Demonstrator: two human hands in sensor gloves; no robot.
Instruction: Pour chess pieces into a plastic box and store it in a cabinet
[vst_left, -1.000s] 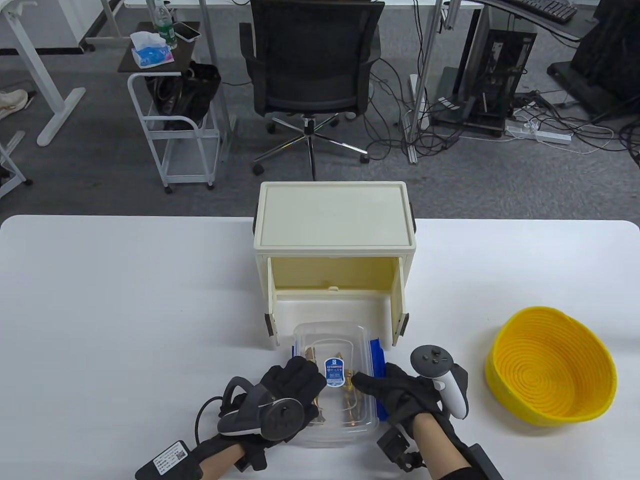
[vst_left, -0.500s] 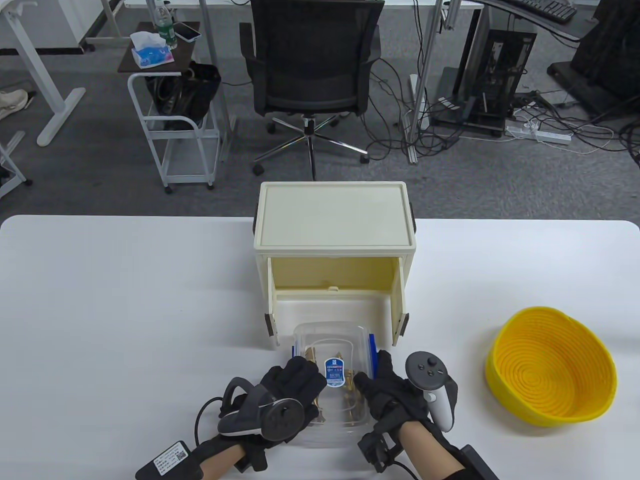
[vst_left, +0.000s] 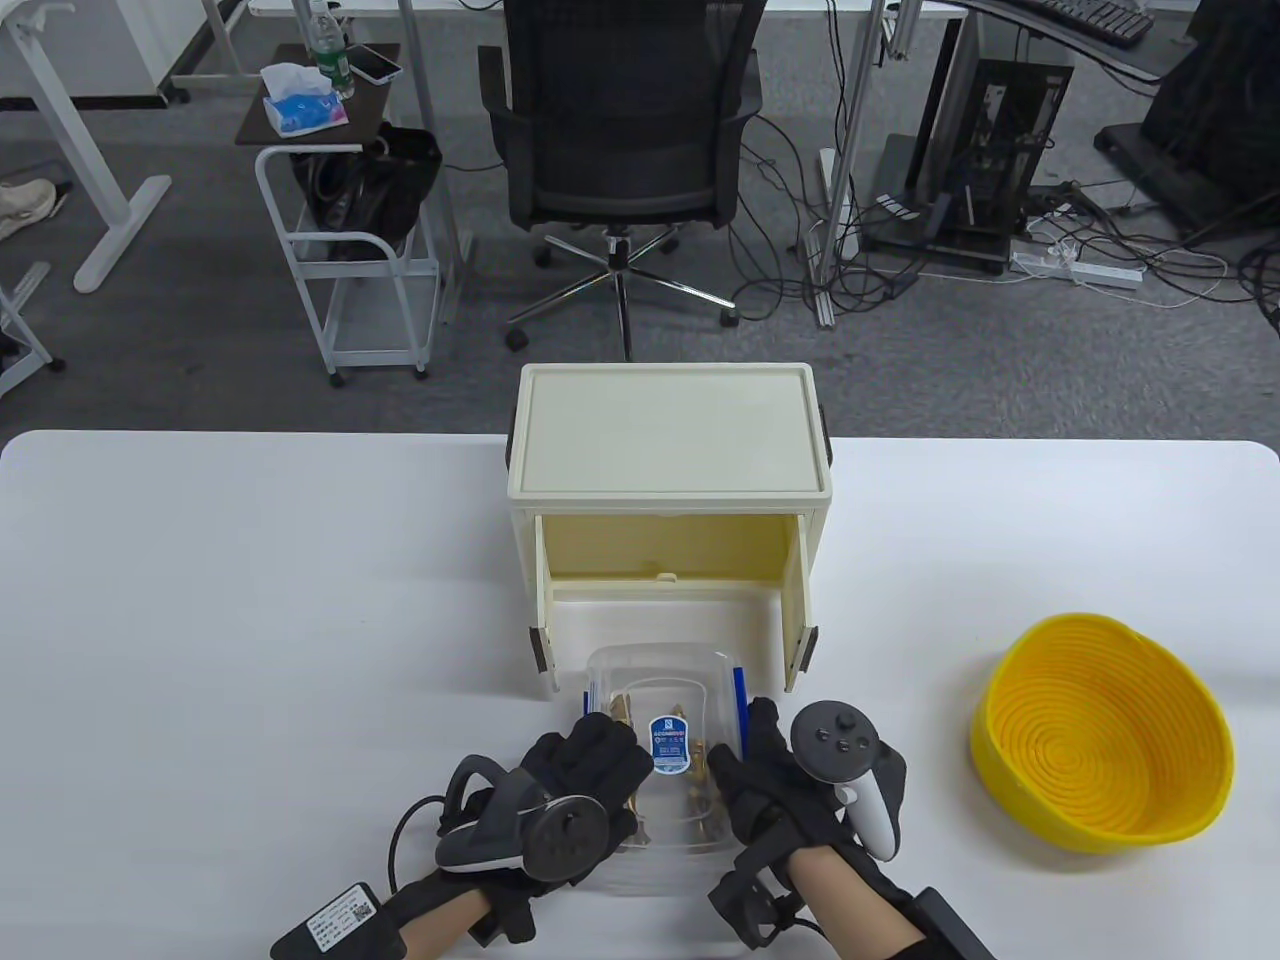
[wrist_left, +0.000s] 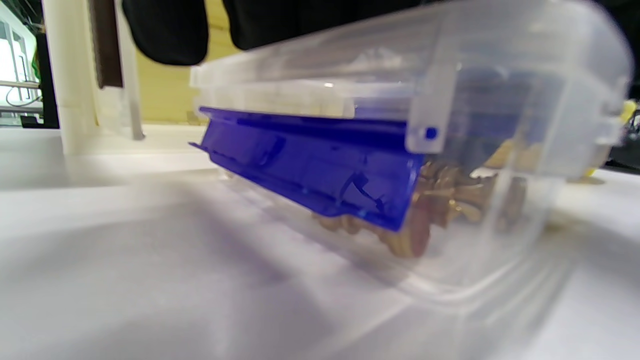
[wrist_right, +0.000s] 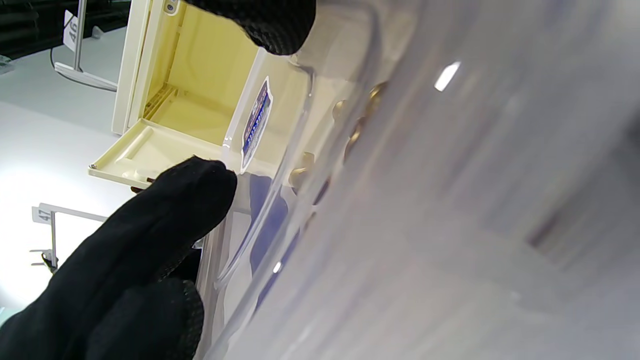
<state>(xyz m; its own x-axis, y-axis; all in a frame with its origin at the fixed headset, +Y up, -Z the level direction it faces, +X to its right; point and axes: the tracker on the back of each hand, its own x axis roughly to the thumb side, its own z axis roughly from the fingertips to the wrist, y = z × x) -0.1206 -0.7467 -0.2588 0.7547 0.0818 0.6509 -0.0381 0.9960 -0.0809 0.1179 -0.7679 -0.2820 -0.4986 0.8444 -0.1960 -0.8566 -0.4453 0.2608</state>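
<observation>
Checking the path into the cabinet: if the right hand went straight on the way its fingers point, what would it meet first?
Probably the cabinet's right door, just beyond the right hand; depth is unclear.

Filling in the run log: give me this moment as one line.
phase: latching lid | left hand: on plastic box | right hand: at blue latch | chess pieces: inside | cabinet: open

An office, plainly — grey carpet underfoot, a black mesh swivel chair (vst_left: 622, 120) parked just beyond the white worktop (vst_left: 250, 600). Cables (vst_left: 1100, 250) sprawl across the floor to a power strip (vst_left: 1078, 268) beside a computer tower (vst_left: 985, 150). To the left, a white trolley (vst_left: 350, 270) carries a tissue box (vst_left: 300, 103), a bottle and a phone — workaday clutter.
</observation>
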